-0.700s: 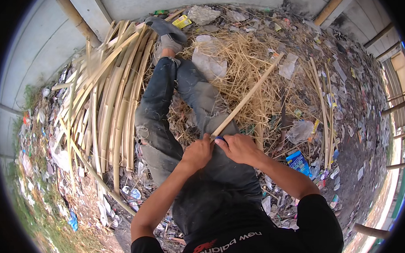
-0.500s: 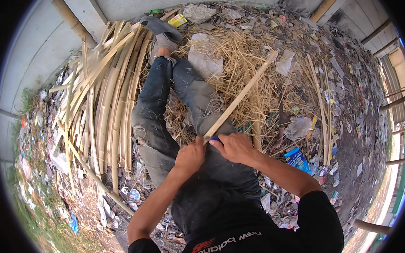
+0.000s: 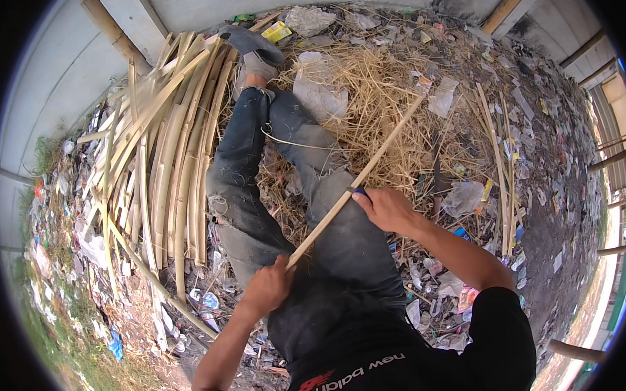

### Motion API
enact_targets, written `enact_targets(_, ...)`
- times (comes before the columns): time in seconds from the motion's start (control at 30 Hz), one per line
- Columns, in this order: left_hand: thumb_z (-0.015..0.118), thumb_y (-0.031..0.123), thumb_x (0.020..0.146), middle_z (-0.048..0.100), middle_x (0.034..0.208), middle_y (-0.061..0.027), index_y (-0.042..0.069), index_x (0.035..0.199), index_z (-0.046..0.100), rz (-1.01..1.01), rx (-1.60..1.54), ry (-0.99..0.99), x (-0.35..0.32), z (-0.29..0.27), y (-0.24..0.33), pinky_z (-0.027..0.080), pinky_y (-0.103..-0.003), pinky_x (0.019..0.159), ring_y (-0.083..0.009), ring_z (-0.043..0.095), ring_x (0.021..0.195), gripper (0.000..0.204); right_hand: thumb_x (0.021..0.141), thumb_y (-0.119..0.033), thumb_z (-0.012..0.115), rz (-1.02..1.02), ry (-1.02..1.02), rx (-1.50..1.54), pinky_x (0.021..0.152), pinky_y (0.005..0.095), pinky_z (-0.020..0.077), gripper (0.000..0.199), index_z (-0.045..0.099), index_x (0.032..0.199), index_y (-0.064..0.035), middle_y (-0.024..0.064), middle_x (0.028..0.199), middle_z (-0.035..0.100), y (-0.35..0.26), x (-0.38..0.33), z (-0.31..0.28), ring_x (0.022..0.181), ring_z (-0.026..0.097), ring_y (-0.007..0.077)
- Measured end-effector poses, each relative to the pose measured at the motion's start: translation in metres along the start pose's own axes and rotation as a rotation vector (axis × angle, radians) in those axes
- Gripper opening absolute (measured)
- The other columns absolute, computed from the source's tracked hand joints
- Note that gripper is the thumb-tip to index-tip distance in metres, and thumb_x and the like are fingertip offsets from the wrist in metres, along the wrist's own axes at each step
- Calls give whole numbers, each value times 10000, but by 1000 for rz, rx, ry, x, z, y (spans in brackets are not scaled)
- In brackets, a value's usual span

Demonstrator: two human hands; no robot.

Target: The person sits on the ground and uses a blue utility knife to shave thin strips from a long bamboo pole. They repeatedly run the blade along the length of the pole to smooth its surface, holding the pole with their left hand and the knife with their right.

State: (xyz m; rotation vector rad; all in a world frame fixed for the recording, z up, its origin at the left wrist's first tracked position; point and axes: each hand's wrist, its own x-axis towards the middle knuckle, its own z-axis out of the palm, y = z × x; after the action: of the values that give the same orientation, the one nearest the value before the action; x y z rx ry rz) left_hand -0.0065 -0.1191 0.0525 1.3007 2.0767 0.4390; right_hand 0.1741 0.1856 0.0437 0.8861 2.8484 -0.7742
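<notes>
Left fingers [image 3: 280, 268] clamp a strip [image 3: 321, 226], right fingers [image 3: 364, 202] a blue handle [image 3: 360, 190], now well apart.

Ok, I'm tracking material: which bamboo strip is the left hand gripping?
The bamboo strip slanting over the right thigh; the other strips lie on the ground.

Pale, straight strip [image 3: 386, 145] slanting over the lap — small blue tool [image 3: 359, 191] against its middle.

Two hands [image 3: 266, 289] [image 3: 388, 209], one held strip [image 3: 337, 208]
</notes>
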Motion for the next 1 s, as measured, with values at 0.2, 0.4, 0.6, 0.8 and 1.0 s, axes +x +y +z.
enact_targets(0.2, 590, 287, 1022, 689, 772, -292, 45, 1272, 503, -63, 116, -24, -38, -12, -36, 526, -629, 668, -528, 673, 749, 359, 1100, -500, 392, 212, 169, -59, 725, 548, 531, 645, 690, 910, 40, 276, 803, 685, 80, 41, -40, 781, 680, 474)
enact_targets(0.4, 608, 252, 1011, 676, 728, -283, 25, 1273, 512, -54, 39, -18, -69, -26, -57, 522, -608, 600, -519, 671, 690, 360, 1109, -535, 328, 401, 200, 44, 699, 568, 503, 693, 674, 893, 25, 266, 763, 657, 157, 46, -47, 759, 663, 474)
enact_targets(0.6, 618, 219, 1003, 657, 667, -255, 13, 1265, 524, 31, 29, 17, -70, -20, -73, 512, -574, 526, -490, 660, 610, 347, 1081, -478, 458, -57, 132, 42, 591, 541, 515, 567, 657, 878, 13, 252, 672, 645, -8, -8, -2, 654, 663, 455)
enact_targets(0.8, 635, 172, 966, 651, 674, -240, 31, 1267, 505, 29, 166, 53, -86, -20, -100, 510, -564, 516, -480, 652, 593, 357, 1098, -483, 416, 75, 140, 18, 637, 535, 525, 609, 676, 871, 19, 255, 680, 642, 29, 7, -5, 676, 665, 453)
enact_targets(1.0, 656, 159, 921, 665, 708, -221, 65, 1210, 516, -96, 226, -31, -113, -20, -124, 522, -571, 542, -459, 666, 622, 335, 1106, -509, 380, 285, 214, -1, 640, 536, 514, 643, 685, 892, 14, 235, 678, 638, 110, 33, -53, 669, 652, 440)
